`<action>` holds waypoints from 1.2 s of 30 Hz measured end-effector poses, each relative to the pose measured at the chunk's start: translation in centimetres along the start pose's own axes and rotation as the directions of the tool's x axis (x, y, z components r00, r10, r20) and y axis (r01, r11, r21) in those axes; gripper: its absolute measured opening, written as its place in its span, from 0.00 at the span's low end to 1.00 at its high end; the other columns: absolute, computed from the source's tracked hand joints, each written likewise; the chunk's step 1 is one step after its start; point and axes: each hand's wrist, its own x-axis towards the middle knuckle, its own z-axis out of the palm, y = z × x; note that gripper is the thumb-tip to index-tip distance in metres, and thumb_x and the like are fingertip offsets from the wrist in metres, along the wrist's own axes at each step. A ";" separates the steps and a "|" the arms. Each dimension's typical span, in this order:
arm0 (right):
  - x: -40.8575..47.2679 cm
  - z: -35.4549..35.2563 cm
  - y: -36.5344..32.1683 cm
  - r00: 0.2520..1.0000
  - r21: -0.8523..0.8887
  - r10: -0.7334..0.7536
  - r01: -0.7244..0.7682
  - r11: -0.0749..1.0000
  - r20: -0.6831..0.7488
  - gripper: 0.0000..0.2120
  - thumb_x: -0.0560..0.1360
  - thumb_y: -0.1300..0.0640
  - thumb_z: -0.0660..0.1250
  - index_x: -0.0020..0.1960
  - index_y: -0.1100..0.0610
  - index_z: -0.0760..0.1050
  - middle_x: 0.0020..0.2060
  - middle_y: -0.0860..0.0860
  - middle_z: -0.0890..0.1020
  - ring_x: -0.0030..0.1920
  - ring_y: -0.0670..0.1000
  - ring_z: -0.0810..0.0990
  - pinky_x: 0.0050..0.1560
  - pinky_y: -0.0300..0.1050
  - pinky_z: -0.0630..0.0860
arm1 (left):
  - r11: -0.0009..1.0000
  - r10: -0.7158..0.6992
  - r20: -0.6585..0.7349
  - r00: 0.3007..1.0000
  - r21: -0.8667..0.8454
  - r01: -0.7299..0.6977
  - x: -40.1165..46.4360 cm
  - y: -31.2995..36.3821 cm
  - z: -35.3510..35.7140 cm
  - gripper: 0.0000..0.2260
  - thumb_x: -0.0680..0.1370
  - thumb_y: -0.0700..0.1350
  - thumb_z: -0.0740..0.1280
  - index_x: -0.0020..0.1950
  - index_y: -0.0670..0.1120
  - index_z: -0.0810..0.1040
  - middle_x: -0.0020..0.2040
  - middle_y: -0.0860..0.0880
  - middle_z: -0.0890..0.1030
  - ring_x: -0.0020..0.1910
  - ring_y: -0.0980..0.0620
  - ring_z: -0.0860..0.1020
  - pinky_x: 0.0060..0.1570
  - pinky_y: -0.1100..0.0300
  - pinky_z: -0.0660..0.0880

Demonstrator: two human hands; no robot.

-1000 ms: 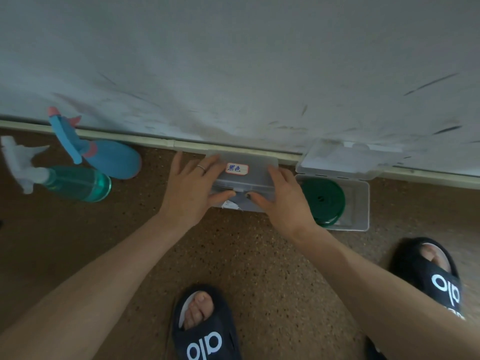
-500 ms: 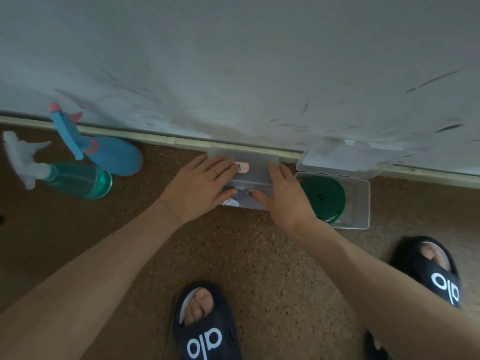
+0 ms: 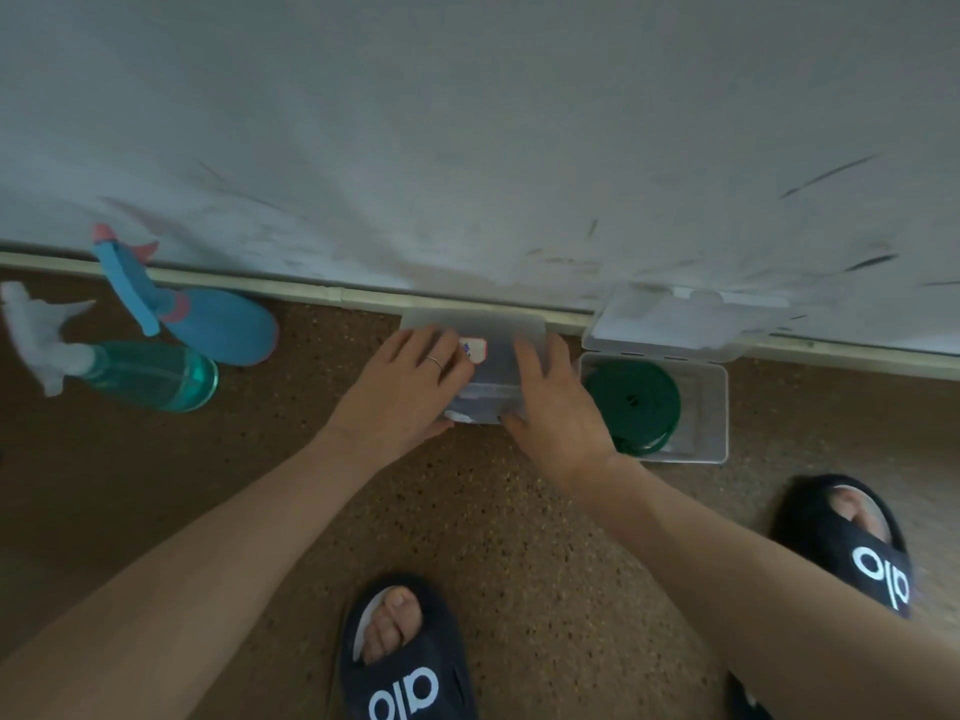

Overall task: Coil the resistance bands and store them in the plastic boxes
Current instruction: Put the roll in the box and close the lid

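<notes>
Both hands cover much of the closed box (image 3: 488,356) by the wall (image 3: 467,122), hiding its contents and half its label (image 3: 475,350). Left hand (image 3: 402,392) and right hand (image 3: 558,402) press flat on the lid, fingers spread. Beside it, an open box (image 3: 711,407) holds a coiled green band (image 3: 631,407). Speckled brown floor (image 3: 493,511).

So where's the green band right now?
In the head view the coiled green band lies right of centre inside the open clear box by the wall, just right of the right hand pressing the neighbouring labelled box.
</notes>
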 end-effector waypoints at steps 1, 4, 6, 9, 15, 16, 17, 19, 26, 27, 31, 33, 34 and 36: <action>-0.1 0.3 0.2 1.000 -0.056 -0.010 0.009 0.998 -0.012 0.35 0.80 0.54 0.71 0.80 0.56 0.55 0.76 0.62 0.59 0.68 0.64 0.73 0.58 0.53 0.79 | 1.000 0.006 0.005 1.000 0.025 -0.006 0.3 0.1 0.0 0.32 0.70 0.50 0.79 0.67 0.40 0.68 0.67 0.36 0.72 0.65 0.35 0.73 0.66 0.40 0.73; 0.2 0.8 0.5 0.998 -0.177 -0.007 -0.003 0.984 -0.058 0.38 0.77 0.58 0.74 0.77 0.55 0.54 0.75 0.65 0.60 0.65 0.65 0.76 0.55 0.52 0.80 | 0.986 0.022 -0.007 1.000 0.163 -0.020 0.9 0.5 0.6 0.24 0.74 0.43 0.74 0.65 0.38 0.70 0.67 0.33 0.73 0.64 0.34 0.74 0.64 0.41 0.73; 1.0 0.8 0.7 0.999 -0.235 -0.015 0.006 0.972 -0.036 0.43 0.74 0.62 0.76 0.76 0.54 0.49 0.75 0.67 0.58 0.66 0.65 0.76 0.56 0.51 0.80 | 0.974 0.050 -0.027 0.998 0.222 -0.042 0.7 1.1 1.2 0.19 0.77 0.38 0.67 0.66 0.37 0.69 0.68 0.32 0.73 0.64 0.34 0.75 0.64 0.44 0.73; 1.6 0.1 1.0 0.999 -0.258 -0.037 0.035 0.965 -0.001 0.44 0.74 0.64 0.75 0.75 0.52 0.48 0.73 0.66 0.58 0.65 0.64 0.75 0.59 0.52 0.78 | 0.968 0.078 -0.013 0.997 0.241 -0.073 0.3 1.2 1.7 0.20 0.76 0.37 0.63 0.68 0.37 0.67 0.69 0.33 0.72 0.64 0.34 0.74 0.64 0.44 0.73; -1.5 -5.3 2.5 0.972 -0.060 -0.122 0.112 0.992 -0.202 0.25 0.76 0.59 0.70 0.72 0.56 0.71 0.74 0.61 0.69 0.69 0.64 0.74 0.65 0.56 0.74 | 0.966 -0.139 0.170 0.976 -0.192 0.171 4.5 2.5 -2.9 0.41 0.70 0.63 0.76 0.73 0.42 0.63 0.72 0.40 0.68 0.68 0.39 0.70 0.66 0.46 0.71; -2.5 -6.4 3.7 0.944 -0.010 -0.109 0.111 0.994 -0.313 0.22 0.76 0.59 0.70 0.69 0.57 0.74 0.71 0.60 0.73 0.68 0.62 0.75 0.65 0.55 0.74 | 0.909 -0.193 0.165 0.967 -0.341 0.240 5.8 3.3 -4.2 0.44 0.70 0.66 0.75 0.75 0.43 0.62 0.73 0.42 0.67 0.70 0.41 0.69 0.68 0.47 0.71; -3.4 -7.5 5.0 0.910 0.011 -0.080 0.092 0.996 -0.408 0.20 0.76 0.59 0.71 0.67 0.57 0.76 0.69 0.58 0.75 0.68 0.60 0.75 0.67 0.55 0.73 | 0.822 -0.243 0.161 0.957 -0.490 0.291 7.0 4.1 -5.4 0.45 0.71 0.67 0.74 0.77 0.44 0.60 0.75 0.44 0.65 0.72 0.44 0.67 0.69 0.47 0.71; -4.7 -9.5 8.0 0.838 0.017 -0.004 0.016 1.000 -0.546 0.18 0.76 0.59 0.70 0.65 0.58 0.76 0.66 0.57 0.77 0.67 0.59 0.75 0.68 0.55 0.71 | 0.624 -0.275 0.187 0.943 -0.711 0.323 9.3 6.2 -7.5 0.45 0.73 0.66 0.73 0.80 0.46 0.57 0.77 0.46 0.65 0.74 0.47 0.66 0.71 0.50 0.69; -5.1 -12.2 14.7 0.896 0.206 0.142 -0.058 0.977 -0.420 0.21 0.84 0.47 0.56 0.69 0.59 0.75 0.62 0.57 0.82 0.61 0.60 0.79 0.60 0.55 0.75 | 0.644 -0.123 0.174 0.977 -0.735 0.211 12.2 10.4 -10.3 0.27 0.76 0.66 0.69 0.68 0.52 0.71 0.64 0.54 0.77 0.61 0.52 0.77 0.55 0.56 0.76; -5.3 -12.1 15.0 0.927 0.235 0.141 -0.059 0.970 -0.348 0.20 0.86 0.47 0.56 0.69 0.57 0.75 0.62 0.56 0.82 0.59 0.58 0.80 0.56 0.53 0.75 | 0.688 -0.074 0.229 0.971 -0.693 0.216 12.2 11.0 -10.2 0.27 0.76 0.67 0.69 0.68 0.53 0.71 0.64 0.54 0.77 0.61 0.52 0.77 0.54 0.54 0.77; -7.2 -8.8 16.6 0.999 -0.011 0.033 -0.033 0.999 0.012 0.32 0.82 0.42 0.64 0.82 0.50 0.59 0.80 0.54 0.65 0.79 0.57 0.63 0.76 0.56 0.65 | 0.899 0.119 0.404 0.907 -0.431 0.073 11.8 14.1 -7.9 0.39 0.76 0.64 0.70 0.81 0.51 0.58 0.79 0.45 0.61 0.74 0.43 0.67 0.65 0.46 0.74; -8.0 -6.8 17.3 0.988 -0.118 0.022 -0.004 0.993 0.156 0.40 0.81 0.44 0.66 0.84 0.46 0.46 0.85 0.52 0.45 0.84 0.56 0.44 0.83 0.58 0.51 | 0.973 0.136 0.427 0.894 -0.225 -0.041 11.7 15.5 -6.5 0.41 0.79 0.58 0.69 0.83 0.47 0.50 0.83 0.41 0.49 0.78 0.38 0.59 0.69 0.44 0.70; -8.3 -6.1 17.5 0.986 -0.142 0.021 0.002 0.990 0.167 0.42 0.82 0.46 0.66 0.84 0.46 0.42 0.84 0.52 0.39 0.84 0.56 0.38 0.83 0.58 0.49 | 0.988 0.138 0.413 0.900 -0.126 -0.093 11.8 16.0 -6.0 0.40 0.81 0.55 0.68 0.83 0.45 0.48 0.83 0.38 0.46 0.78 0.37 0.58 0.69 0.44 0.69; -8.5 -5.4 17.5 0.991 -0.173 0.007 0.017 0.985 0.136 0.41 0.83 0.49 0.64 0.84 0.47 0.38 0.83 0.53 0.34 0.83 0.57 0.34 0.83 0.57 0.46 | 0.987 0.150 0.363 0.919 -0.001 -0.161 12.0 16.6 -5.3 0.36 0.84 0.51 0.63 0.83 0.41 0.46 0.82 0.33 0.46 0.77 0.35 0.61 0.67 0.43 0.70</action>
